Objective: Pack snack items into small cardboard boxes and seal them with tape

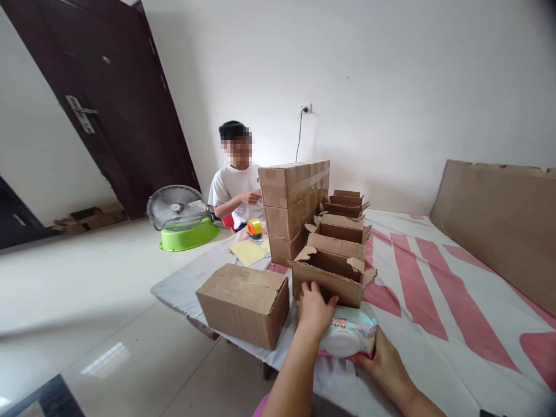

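Observation:
A pack of wet wipes (pixel 347 333) with a white lid and a pale blue and pink wrapper stands on its edge at the table's near side. My right hand (pixel 384 362) grips it by its right end. My left hand (pixel 315 307) is by the pack's left end, its fingers spread against the front of the nearest open cardboard box (pixel 328 284). No item shows between those fingers. The flaps of that box stand up, and its bottom is out of sight. To the left sits a closed cardboard box (pixel 243 301).
More open boxes (pixel 341 229) run back in a row beside a taped stack of closed boxes (pixel 282 223). Across the table sits a person (pixel 237 191) near a tape roll (pixel 254 227) and yellow sheets (pixel 247 253). A fan (pixel 177 207) rests on a green tub (pixel 189 236).

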Motion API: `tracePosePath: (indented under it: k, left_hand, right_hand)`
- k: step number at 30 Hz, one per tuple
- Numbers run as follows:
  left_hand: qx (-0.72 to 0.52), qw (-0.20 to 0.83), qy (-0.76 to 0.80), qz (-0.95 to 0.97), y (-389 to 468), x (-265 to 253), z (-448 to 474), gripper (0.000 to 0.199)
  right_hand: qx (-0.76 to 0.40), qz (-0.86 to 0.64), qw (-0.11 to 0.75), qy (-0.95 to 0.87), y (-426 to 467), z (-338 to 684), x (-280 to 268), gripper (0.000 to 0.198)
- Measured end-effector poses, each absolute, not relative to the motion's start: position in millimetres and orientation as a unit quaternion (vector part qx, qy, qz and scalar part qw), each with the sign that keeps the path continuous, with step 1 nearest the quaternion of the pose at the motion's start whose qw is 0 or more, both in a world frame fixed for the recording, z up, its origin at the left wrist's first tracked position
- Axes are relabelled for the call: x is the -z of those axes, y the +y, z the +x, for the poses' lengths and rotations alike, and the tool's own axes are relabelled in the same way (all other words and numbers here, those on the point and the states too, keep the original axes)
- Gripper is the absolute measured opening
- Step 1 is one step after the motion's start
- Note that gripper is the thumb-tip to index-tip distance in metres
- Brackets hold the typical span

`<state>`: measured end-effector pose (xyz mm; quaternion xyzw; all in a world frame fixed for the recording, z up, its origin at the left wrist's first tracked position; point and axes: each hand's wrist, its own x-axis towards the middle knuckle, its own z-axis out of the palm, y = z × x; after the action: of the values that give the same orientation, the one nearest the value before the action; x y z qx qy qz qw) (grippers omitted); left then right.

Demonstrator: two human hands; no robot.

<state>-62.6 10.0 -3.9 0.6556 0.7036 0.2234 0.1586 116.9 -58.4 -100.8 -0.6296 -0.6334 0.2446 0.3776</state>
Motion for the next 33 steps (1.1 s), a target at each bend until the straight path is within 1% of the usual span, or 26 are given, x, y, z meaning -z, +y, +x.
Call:
tracePosePath:
  k: [2, 5, 7, 9, 11, 13, 15, 17, 19, 22, 25, 28, 31, 33]
  left_hand:
    - [-0.219, 0.151, 0.705, 0.658, 10, 3, -62, 0.047]
    - [-0.223, 0.129, 0.689, 0.677, 3, -2, -64, 0.047]
    - [-0.208, 0.127, 0.673, 0.698, -4, -6, -65, 0.052]
    - [-0.170, 0.147, 0.660, 0.716, -11, -8, -64, 0.064]
    - [-0.123, 0.172, 0.650, 0.730, -13, -8, -62, 0.084]
    - [-0.095, 0.181, 0.643, 0.738, -9, -3, -61, 0.101]
    - [-0.100, 0.179, 0.639, 0.741, -3, 3, -62, 0.108]
    - [-0.129, 0.179, 0.629, 0.745, 5, 10, -64, 0.107]
    - [-0.153, 0.181, 0.614, 0.753, 10, 15, -67, 0.105]
    - [-0.166, 0.180, 0.596, 0.764, 15, 18, -71, 0.103]
    - [-0.170, 0.175, 0.582, 0.776, 20, 18, -73, 0.099]
    - [-0.181, 0.169, 0.567, 0.786, 26, 22, -74, 0.093]
    - [-0.204, 0.160, 0.538, 0.802, 34, 27, -77, 0.087]
    - [-0.225, 0.148, 0.517, 0.812, 38, 29, -78, 0.081]
  right_hand:
    - [-0.214, -0.647, 0.341, -0.647, -53, 109, 95, 0.042]
    - [-0.169, -0.657, 0.291, -0.675, -42, 96, 89, 0.039]
    - [-0.146, -0.669, 0.267, -0.678, -35, 88, 88, 0.040]
    - [-0.129, -0.682, 0.253, -0.674, -31, 83, 90, 0.039]
    - [-0.129, -0.674, 0.261, -0.679, -30, 83, 91, 0.040]
    - [-0.154, -0.645, 0.296, -0.688, -32, 85, 92, 0.043]
    - [-0.187, -0.608, 0.346, -0.690, -35, 88, 92, 0.045]
    - [-0.205, -0.587, 0.381, -0.684, -37, 90, 92, 0.043]
    - [-0.211, -0.580, 0.393, -0.681, -38, 91, 93, 0.042]
    - [-0.217, -0.586, 0.383, -0.680, -37, 91, 95, 0.044]
    - [-0.213, -0.598, 0.373, -0.677, -35, 92, 98, 0.036]
    - [-0.189, -0.607, 0.381, -0.672, -32, 93, 102, 0.032]
    - [-0.133, -0.603, 0.429, -0.659, -28, 97, 110, 0.033]
    - [-0.086, -0.589, 0.466, -0.655, -26, 99, 116, 0.031]
